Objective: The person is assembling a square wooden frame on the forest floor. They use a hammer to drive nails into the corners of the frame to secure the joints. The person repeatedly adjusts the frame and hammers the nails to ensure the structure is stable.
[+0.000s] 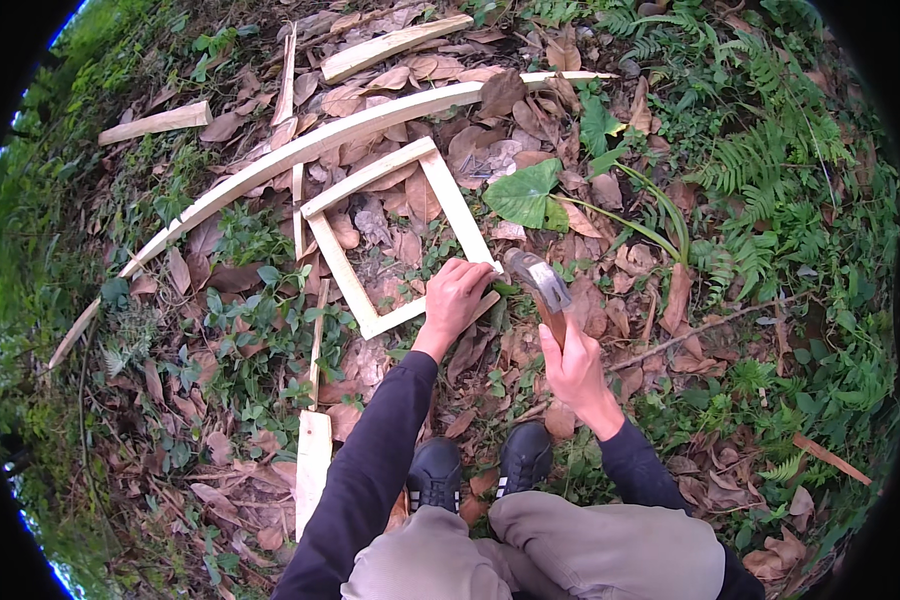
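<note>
A square frame of pale wooden strips point(343, 268) lies on the leaf-covered ground in front of me. At its near right corner my left hand point(457, 300) is closed in a pinch, its fingertips against the wood. Whatever sits between those fingertips is too small to make out. My right hand point(577, 368) grips the wooden handle of a claw hammer point(540, 282). The hammer's metal head is just right of that corner, close to my left fingertips. Part of the frame's near side is hidden behind my left hand.
Beyond the frame stretches a long wooden strip point(340, 130). Shorter pieces lie about, among them a thick stick point(395, 48), a block point(157, 124) and a flat board point(312, 468). A broad green leaf point(526, 196) and ferns point(770, 160) grow to the right. My shoes point(525, 457) stand close by.
</note>
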Available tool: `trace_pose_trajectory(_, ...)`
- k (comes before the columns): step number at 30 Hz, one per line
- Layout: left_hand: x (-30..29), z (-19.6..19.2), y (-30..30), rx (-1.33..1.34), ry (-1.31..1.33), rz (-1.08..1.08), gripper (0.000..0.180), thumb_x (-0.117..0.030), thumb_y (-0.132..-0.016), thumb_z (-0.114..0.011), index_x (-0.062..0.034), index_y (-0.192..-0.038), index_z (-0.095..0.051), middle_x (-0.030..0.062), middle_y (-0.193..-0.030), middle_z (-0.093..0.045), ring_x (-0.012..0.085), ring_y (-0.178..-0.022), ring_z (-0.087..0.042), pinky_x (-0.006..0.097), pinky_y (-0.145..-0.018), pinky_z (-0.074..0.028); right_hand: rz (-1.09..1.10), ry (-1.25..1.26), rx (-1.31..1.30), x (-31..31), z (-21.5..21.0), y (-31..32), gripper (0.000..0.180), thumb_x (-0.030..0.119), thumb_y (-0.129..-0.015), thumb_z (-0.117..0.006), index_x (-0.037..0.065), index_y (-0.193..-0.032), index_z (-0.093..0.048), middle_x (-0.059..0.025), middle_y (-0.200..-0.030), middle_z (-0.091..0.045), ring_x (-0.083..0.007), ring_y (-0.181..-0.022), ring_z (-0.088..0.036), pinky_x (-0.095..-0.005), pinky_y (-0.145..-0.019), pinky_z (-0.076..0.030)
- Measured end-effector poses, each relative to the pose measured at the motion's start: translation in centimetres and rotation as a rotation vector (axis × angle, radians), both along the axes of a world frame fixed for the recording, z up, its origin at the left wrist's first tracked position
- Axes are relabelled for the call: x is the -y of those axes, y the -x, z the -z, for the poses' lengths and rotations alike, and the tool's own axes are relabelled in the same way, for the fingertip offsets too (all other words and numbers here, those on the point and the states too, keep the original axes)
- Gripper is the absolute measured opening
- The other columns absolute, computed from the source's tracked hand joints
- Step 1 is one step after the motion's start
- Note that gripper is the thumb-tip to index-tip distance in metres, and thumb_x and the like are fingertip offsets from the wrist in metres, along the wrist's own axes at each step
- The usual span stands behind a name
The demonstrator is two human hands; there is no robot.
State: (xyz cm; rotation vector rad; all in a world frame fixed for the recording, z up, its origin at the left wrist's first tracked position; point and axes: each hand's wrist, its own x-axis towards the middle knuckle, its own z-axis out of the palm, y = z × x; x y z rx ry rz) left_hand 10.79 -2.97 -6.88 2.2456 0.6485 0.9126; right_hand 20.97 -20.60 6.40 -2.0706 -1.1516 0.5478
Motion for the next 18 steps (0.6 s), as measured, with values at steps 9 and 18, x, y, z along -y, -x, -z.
trace_pose_trajectory(9, 0.0, 0.0, 0.3, -0.001, 0.015, -0.004, 0.014, -0.014, -0.082, -0.079, -0.0089, -0.094, -0.074, 0.003, -0.084, -0.072, 0.022, -0.079, -0.065, 0.035, -0.069, -0.055, 0.054, -0.121, 0.028, -0.6, -0.9, 0.7, 0.029, 0.022, -0.104, -0.058, -0.007, -0.105, -0.054, -0.0279, -0.069, -0.062, -0.0455, -0.061, -0.065, -0.0489, -0.052, -0.049)
trace_pose_trajectory(18, -0.1, 0.0, 0.2, 0.002, 0.019, 0.007, 0.016, -0.011, -0.081, -0.079, -0.0071, -0.096, -0.074, 0.0046, -0.086, -0.073, 0.023, -0.08, -0.066, 0.036, -0.071, -0.056, 0.02, -0.126, 0.061, -0.3, -0.7, 0.3, 0.031, 0.021, -0.103, -0.06, -0.009, -0.107, -0.053, -0.0255, -0.064, -0.062, -0.044, -0.061, -0.066, -0.0495, -0.051, -0.048)
